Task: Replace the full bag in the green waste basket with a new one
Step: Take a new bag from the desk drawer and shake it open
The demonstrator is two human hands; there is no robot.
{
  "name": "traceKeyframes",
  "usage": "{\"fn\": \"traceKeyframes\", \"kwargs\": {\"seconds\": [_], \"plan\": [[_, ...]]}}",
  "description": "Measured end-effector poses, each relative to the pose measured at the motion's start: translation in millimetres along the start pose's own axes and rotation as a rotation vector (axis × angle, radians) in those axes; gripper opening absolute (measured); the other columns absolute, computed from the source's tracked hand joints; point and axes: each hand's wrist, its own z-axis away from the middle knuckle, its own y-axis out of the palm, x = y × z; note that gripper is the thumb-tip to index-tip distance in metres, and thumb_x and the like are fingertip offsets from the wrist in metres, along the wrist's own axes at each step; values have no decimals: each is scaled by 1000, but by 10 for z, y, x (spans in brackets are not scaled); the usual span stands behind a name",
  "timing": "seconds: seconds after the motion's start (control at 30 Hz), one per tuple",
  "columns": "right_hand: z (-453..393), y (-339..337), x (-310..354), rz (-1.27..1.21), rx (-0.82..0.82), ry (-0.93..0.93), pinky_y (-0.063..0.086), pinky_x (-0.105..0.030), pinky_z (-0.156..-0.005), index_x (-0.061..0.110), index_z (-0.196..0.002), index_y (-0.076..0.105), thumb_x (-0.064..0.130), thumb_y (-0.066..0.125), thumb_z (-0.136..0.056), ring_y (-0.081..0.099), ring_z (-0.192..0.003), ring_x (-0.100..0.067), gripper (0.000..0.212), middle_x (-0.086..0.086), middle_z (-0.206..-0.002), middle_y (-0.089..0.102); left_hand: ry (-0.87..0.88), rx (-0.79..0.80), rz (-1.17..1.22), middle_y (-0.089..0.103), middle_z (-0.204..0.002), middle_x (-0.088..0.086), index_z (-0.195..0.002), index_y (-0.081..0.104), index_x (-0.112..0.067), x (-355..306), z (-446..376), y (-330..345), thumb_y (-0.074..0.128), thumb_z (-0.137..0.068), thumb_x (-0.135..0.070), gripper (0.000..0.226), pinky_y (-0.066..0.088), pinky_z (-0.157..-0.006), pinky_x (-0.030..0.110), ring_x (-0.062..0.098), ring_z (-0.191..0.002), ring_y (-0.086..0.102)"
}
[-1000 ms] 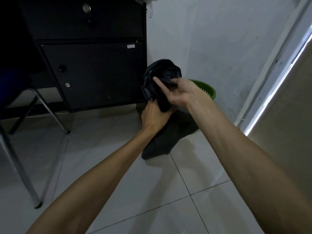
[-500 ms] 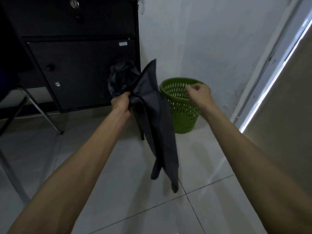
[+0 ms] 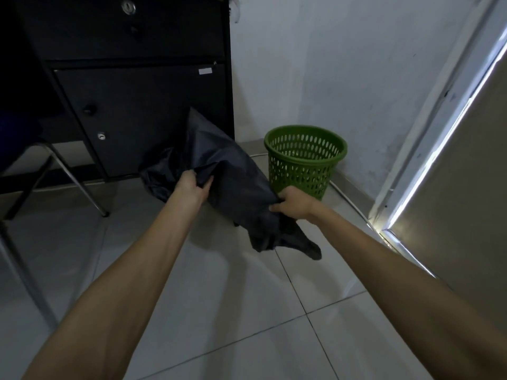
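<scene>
- Left hand (image 3: 192,187): fingers closed, pinching a fold of the dark plastic bag (image 3: 230,182) at its upper, bunched part.
- Right hand (image 3: 295,205): fingers curled shut on the same bag, lower down and nearer the wearer, where the film narrows to a hanging tail.
- Bag's long axis: a slant from beyond the left fingers down to below the right fingers. Which end is the mouth cannot be told (the film is crumpled and dim).
- Green waste basket (image 3: 303,163): upright on the tiled floor (image 3: 219,297), just beyond the right fingers and slightly to their right; no liner shows on the rim. It is well apart from the left fingers.
- Judgement: the right hand is the nearer one to the basket. The bag must be opened and carried forward-right over the rim.
- Black cabinet (image 3: 142,105): stands beyond the left fingers, behind the bag.
</scene>
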Motion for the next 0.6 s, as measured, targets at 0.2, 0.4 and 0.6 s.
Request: {"fn": "traceKeyframes", "kwargs": {"seconds": [0.2,0.4,0.6], "plan": [[-7,-231,266,-747,-115,163,48,-27,-57,6,-80,62,12,59,-94,60,-62,-20,15,-14,-83,65,117,79,-631,34,-155,-1,-154,16,-35,338,435,32,65,-77,-66,97,43,-103,47,32,-136,40],[70,-594,324,-1052,-192,184,51,-18,-48,16,-83,54,18,40,-102,59,-66,-12,23,-1,-83,58,862,426,-1178,49,-135,-6,-140,41,-28,721,977,-21,54,-77,-76,80,46,-100,33,12,-123,50],[184,-638,488,-1116,-268,200,44,-19,-31,4,-71,51,7,39,-101,57,-31,-13,33,-5,-37,58,1248,604,-1330,48,-109,-9,-107,65,-25,767,1283,162,64,-72,-71,57,45,-85,22,10,-106,48]]}}
